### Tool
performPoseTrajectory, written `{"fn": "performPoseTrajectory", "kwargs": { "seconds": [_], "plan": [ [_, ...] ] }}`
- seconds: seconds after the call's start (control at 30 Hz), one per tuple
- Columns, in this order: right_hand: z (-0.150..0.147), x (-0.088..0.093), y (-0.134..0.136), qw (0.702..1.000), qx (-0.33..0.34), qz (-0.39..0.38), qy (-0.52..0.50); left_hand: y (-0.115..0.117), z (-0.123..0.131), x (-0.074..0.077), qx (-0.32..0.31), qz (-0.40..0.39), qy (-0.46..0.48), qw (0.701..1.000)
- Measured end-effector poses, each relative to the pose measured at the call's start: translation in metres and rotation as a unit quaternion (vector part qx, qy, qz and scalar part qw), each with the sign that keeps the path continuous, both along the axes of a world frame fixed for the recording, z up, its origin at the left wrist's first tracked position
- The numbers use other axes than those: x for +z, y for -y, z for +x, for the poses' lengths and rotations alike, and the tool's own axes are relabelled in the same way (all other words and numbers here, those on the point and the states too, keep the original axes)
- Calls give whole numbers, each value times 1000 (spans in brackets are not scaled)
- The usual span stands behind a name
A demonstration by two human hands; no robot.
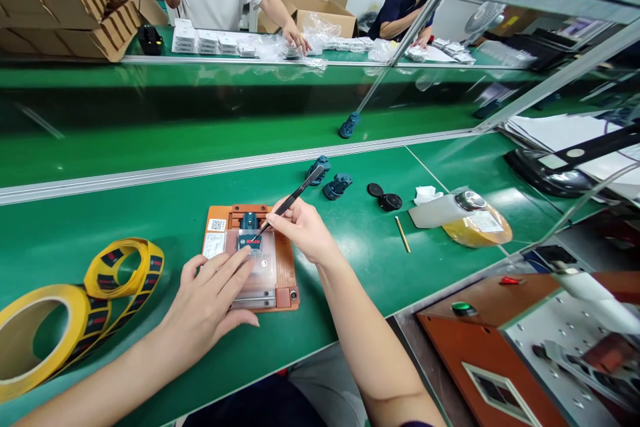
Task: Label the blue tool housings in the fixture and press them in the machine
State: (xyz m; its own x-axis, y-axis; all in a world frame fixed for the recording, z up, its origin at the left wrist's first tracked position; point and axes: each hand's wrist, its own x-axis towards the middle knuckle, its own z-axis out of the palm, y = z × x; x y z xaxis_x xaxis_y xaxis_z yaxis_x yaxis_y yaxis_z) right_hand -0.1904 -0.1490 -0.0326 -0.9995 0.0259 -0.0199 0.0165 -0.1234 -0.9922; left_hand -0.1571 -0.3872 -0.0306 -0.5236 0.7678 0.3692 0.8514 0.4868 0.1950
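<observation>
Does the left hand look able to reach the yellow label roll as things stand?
Likely yes: the left hand grips no tool, and nothing appears to stand between it and the yellow label roll.

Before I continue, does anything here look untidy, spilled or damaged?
Nothing appears spilled or damaged. The yellow label strip looks slightly untidy: left of the left hand, it curls loosely beside its roll.
</observation>
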Motion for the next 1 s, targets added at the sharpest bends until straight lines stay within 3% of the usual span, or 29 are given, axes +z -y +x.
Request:
{"fn": "performPoseTrajectory", "kwargs": {
  "seconds": [0.27, 0.37, 0.43, 0.5, 0.53, 0.6, 0.7, 0.77, 0.83, 0.9, 0.93, 1.0],
  "plan": [
    [2, 3, 1, 999, -5, 33, 4, -3, -4, -5, 5, -45, 3, 999],
    [-1, 4, 1, 1000, -5, 7, 21, -3, -3, -5, 2, -54, 19, 998],
    [-1, 5, -4, 998, -42, -50, 26, -3, -5, -2, 1, -51, 35, 998],
    [5, 5, -15, 990, -123, -71, 14, -3, -9, 0, 10, -33, 61, 998],
    [10, 3, -22, 985, -169, -37, 7, -4, -13, 1, 27, -17, 81, 996],
    [27, -4, -36, 965, -229, 124, 9, -6, -23, 1, 73, 18, 124, 989],
    [58, -29, -56, 886, -222, 408, 10, -8, -35, -2, 113, 61, 166, 978],
    [75, -50, -66, 831, -203, 518, -3, -6, -31, -5, 104, 99, 135, 980],
    [87, -67, -73, 784, -203, 586, -8, 0, -14, -10, 87, 171, 50, 980],
    [91, -71, -72, 750, -221, 624, -12, 8, 15, -16, 29, 247, -16, 968],
    [91, -69, -68, 745, -224, 628, -24, 11, 30, -20, -5, 272, -25, 962],
    [85, -56, -54, 770, -185, 606, -70, 18, 57, -26, -73, 265, -12, 961]
  ]
}}
